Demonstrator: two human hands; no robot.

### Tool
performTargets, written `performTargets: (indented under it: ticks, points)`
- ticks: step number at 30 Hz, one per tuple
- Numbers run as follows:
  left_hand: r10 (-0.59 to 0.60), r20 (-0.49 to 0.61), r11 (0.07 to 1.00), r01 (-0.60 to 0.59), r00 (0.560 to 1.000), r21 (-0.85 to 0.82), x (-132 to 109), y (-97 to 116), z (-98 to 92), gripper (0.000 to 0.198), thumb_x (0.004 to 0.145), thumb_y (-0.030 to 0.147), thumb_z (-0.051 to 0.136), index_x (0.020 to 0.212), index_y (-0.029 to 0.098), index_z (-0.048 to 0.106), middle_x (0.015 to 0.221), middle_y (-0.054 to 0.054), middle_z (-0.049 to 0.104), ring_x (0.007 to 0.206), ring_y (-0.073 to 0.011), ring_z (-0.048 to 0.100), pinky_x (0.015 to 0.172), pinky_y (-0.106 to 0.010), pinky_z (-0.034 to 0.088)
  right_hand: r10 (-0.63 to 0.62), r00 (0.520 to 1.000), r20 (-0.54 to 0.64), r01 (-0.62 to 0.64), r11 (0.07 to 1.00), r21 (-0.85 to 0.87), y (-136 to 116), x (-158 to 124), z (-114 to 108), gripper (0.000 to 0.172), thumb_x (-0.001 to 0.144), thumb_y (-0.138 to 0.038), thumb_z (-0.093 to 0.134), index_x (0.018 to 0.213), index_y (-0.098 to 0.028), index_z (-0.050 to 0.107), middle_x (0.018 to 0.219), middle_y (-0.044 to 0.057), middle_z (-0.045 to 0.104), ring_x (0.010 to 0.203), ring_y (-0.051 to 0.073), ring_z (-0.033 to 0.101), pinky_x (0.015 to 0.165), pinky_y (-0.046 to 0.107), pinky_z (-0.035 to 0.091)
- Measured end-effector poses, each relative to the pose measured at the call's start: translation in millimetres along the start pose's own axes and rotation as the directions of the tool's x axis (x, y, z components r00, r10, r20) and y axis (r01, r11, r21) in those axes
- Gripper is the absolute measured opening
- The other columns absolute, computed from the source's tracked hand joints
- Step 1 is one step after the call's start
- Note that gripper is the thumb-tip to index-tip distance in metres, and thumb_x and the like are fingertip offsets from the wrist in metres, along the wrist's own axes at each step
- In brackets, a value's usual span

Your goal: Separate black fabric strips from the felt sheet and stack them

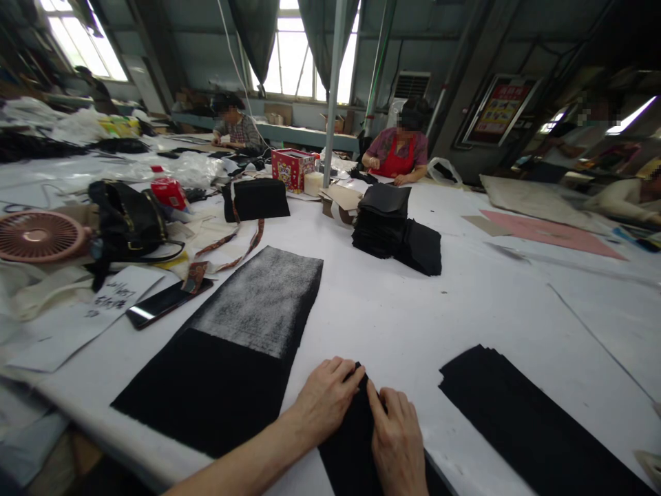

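A narrow black fabric piece (pixel 347 451) lies at the table's near edge, its far end between my hands. My left hand (pixel 330 396) has its fingers closed on that end from the left. From the right, my right hand (pixel 396 430) grips the same piece, index finger stretched along its edge and the other fingers curled. To the left is a stack of black fabric (pixel 206 386), with a greyish-white coated piece (pixel 263 296) on its far half. A pile of long black strips (pixel 527 420) lies to the right.
Farther back sit stacked black pieces (pixel 382 220) and a folded black bundle (pixel 258 200). Along the left are a phone (pixel 165 303), a paper with writing (pixel 113 296), a black bag (pixel 127 220) and a pink fan (pixel 41 236). Co-workers (pixel 397 151) sit across the table.
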State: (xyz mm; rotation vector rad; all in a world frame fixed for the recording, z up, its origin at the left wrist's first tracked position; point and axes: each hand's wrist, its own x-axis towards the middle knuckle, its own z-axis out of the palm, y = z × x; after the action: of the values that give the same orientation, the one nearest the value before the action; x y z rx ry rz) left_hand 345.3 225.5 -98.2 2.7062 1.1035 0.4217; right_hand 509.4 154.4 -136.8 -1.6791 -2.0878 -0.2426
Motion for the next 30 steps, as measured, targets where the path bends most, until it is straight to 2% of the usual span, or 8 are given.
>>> performTargets:
  ticks: [6, 16, 22, 25, 30]
  points:
    - [-0.019, -0.001, 1.000, 0.019, 1.000, -0.011, -0.3, 1.2, 0.5, 0.033, 0.096, 0.017, 0.045, 0.128, 0.021, 0.047, 0.113, -0.007, 0.057, 0.100, -0.0231, 0.053, 0.087, -0.038, 0.047, 0.004, 1.000, -0.012, -0.004, 1.000, 0.013, -0.5, 1.8, -0.5, 0.051, 0.086, -0.001, 0.038, 0.132, -0.022, 0.046, 0.095, 0.008, 0.055, 0.083, 0.024, 0.050, 0.072, 0.040, 0.042]
    - [-0.032, -0.021, 0.999, 0.031, 0.999, -0.028, -0.3, 2.0, 0.7, 0.036, 0.094, 0.016, 0.049, 0.130, 0.019, 0.046, 0.116, -0.007, 0.056, 0.103, -0.0228, 0.052, 0.091, -0.038, 0.047, 0.012, 1.000, 0.025, -0.012, 1.000, -0.015, -1.2, 0.2, 0.2, 0.049, 0.087, 0.000, 0.039, 0.131, -0.019, 0.048, 0.095, 0.008, 0.054, 0.084, 0.024, 0.048, 0.074, 0.040, 0.042]
    - [-0.081, -0.046, 0.997, 0.081, 0.996, -0.010, -1.3, 3.0, 0.0, 0.034, 0.093, 0.017, 0.050, 0.127, 0.018, 0.047, 0.119, -0.008, 0.056, 0.105, -0.0228, 0.052, 0.092, -0.037, 0.046, 0.001, 1.000, -0.006, -0.001, 1.000, -0.017, -1.2, -0.1, 2.2, 0.045, 0.087, -0.001, 0.040, 0.130, -0.015, 0.050, 0.095, 0.009, 0.053, 0.085, 0.024, 0.047, 0.073, 0.040, 0.041]
    - [-0.020, -0.067, 0.999, 0.022, 0.998, 0.037, -1.3, 2.2, -1.3, 0.034, 0.094, 0.018, 0.049, 0.128, 0.021, 0.047, 0.132, -0.006, 0.051, 0.115, -0.0230, 0.048, 0.098, -0.038, 0.041, 0.019, 1.000, -0.002, -0.019, 1.000, -0.001, -1.5, 0.0, 2.8, 0.045, 0.088, -0.002, 0.040, 0.130, -0.015, 0.050, 0.095, 0.009, 0.053, 0.085, 0.024, 0.047, 0.073, 0.040, 0.041]
    - [0.124, -0.001, 0.984, -0.123, 0.992, 0.128, 0.8, -1.3, 0.9, 0.035, 0.096, 0.016, 0.042, 0.131, 0.021, 0.048, 0.128, -0.005, 0.056, 0.122, -0.0221, 0.046, 0.105, -0.037, 0.032, 0.069, 0.998, -0.002, -0.069, 0.994, 0.086, 0.8, -0.2, 3.2, 0.044, 0.089, -0.002, 0.040, 0.130, -0.016, 0.051, 0.094, 0.008, 0.052, 0.086, 0.023, 0.047, 0.075, 0.039, 0.042]
